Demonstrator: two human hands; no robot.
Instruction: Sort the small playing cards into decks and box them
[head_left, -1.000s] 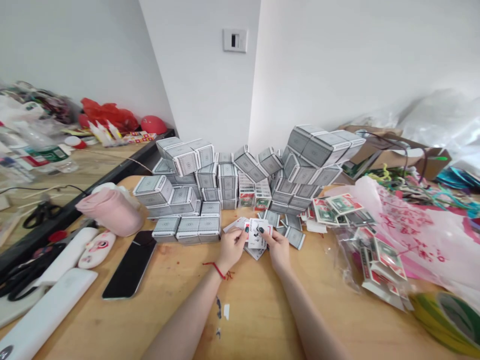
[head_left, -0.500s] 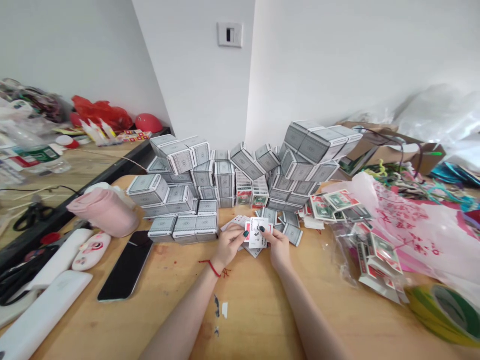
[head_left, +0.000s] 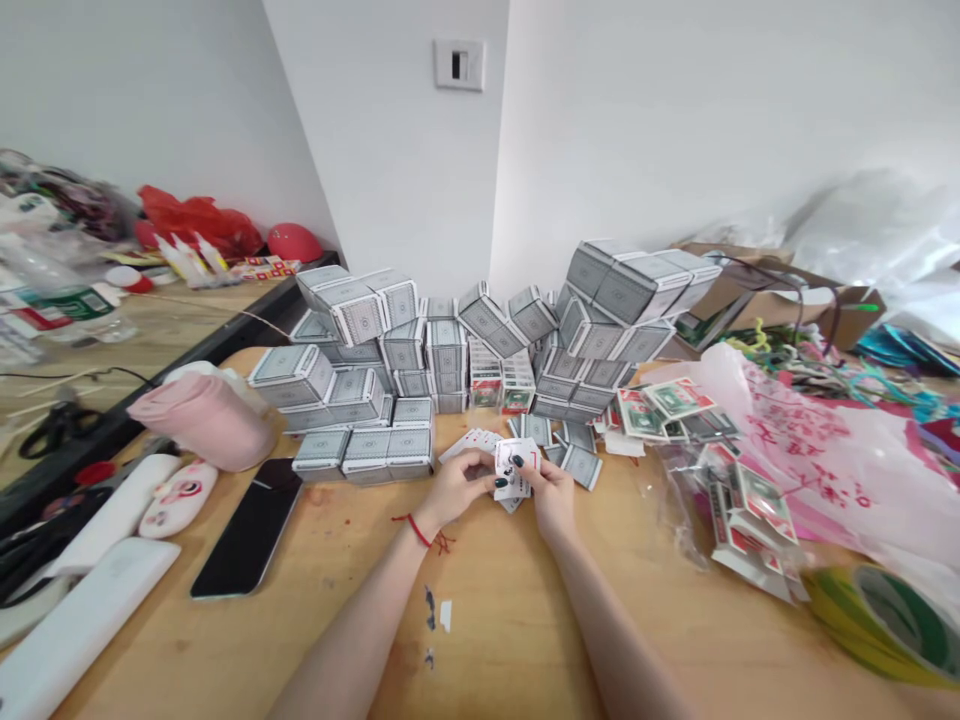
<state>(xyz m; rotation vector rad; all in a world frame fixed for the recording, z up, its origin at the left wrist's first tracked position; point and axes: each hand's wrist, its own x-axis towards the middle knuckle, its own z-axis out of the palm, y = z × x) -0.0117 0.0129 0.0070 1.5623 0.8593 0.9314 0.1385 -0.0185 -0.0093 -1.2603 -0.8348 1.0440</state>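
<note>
My left hand (head_left: 454, 492), with a red string bracelet on its wrist, is closed with thumb and fingers at the lower left edge of some playing cards (head_left: 507, 460). My right hand (head_left: 556, 500) pinches the same cards from the right, its thumb on the face of the front card. That front card is white with a dark figure on it. Beneath and behind the hands, more face-up cards (head_left: 474, 441) lie fanned on the table. Face-down grey-backed cards (head_left: 582, 466) lie just beyond my right hand.
Blocks of grey-backed cards (head_left: 364, 452) are stacked on the left, with another tilted pile (head_left: 619, 285) on the right. A black phone (head_left: 247, 530) and pink roll (head_left: 202, 415) lie left. Opened card boxes (head_left: 757, 510), pink plastic (head_left: 810, 430) and yellow-green tape (head_left: 847, 620) lie right.
The held cards have tilted and squared together, hiding most of the red-marked card behind. My left thumb has slid down to the front card's lower edge. The view has shifted slightly.
</note>
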